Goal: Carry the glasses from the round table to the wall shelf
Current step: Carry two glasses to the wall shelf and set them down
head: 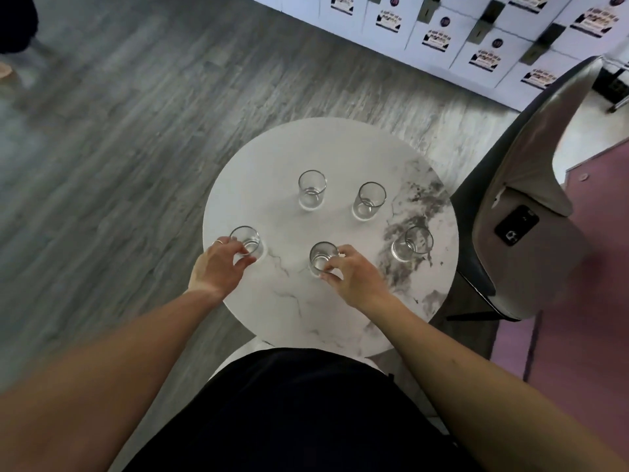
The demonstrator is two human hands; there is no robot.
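Note:
Several clear drinking glasses stand upright on the round white marble table [272, 155]. My left hand [218, 264] curls its fingers round the near-left glass [247, 240] at the table's left edge. My right hand [354, 272] grips the near-middle glass [321, 257], fingers wrapped on its right side. Both held glasses still sit on the tabletop. Three more glasses stand free: one at the far middle [311, 190], one to its right [369, 201], and one at the right [412, 243] over the grey veining. The wall shelf is not in view.
A grey padded chair [524, 206] stands close against the table's right side, with a dark phone [516, 225] on its seat. White lockers with stickers [476, 39] line the far wall. Grey wood flooring lies to the left; a pink mat [585, 301] lies at the right.

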